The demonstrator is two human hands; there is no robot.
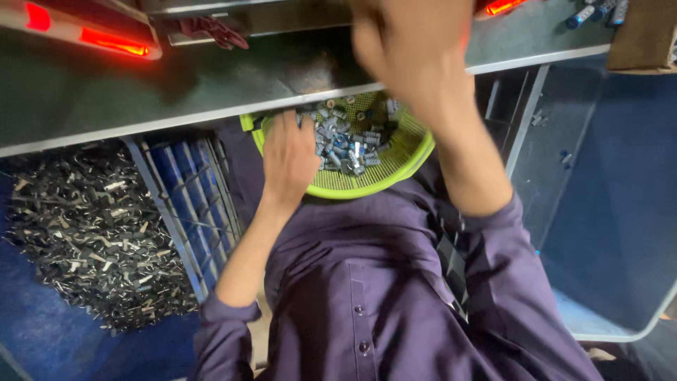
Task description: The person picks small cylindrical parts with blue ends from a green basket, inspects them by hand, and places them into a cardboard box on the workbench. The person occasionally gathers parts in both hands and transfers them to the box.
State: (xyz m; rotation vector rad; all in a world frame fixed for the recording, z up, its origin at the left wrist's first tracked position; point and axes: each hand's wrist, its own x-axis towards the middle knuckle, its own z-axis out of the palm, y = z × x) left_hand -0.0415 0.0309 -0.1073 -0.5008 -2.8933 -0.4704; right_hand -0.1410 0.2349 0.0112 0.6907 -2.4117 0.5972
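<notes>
Green basket (395, 169): round, plastic mesh, resting in the person's lap against the purple shirt (395, 296), its far rim tucked under the edge of the counter (141, 92). Inside lies a heap of small metal parts (349, 141), grey with some bluish ones, piled toward the far side.

Left hand (289, 159): palm down at the basket's left rim, fingers (285, 127) reaching into the parts and curled over them. Fingertips are buried in the heap, so I cannot tell whether they grip anything.

Right hand (416, 49): raised above the basket, close to the camera and blurred. It hangs over the counter edge, back of the hand toward the viewer. Fingers are out of frame at the top; cannot tell whether they are loose or clenched.

Counter: grey-green sheet surface with a pale front edge, running across the upper frame. Two red lights (113, 42) glow at its upper left, a third (504, 5) near the top right. A crumpled dark red cloth (211, 29) lies on it left of centre. A few small blue-grey cylinders (592, 13) sit at the far right, beside a brown box (645, 39).

Below the counter, left: a large pile of dark metal scraps (92, 233) on the blue floor (42, 331), next to a blue slatted crate (190, 204).
</notes>
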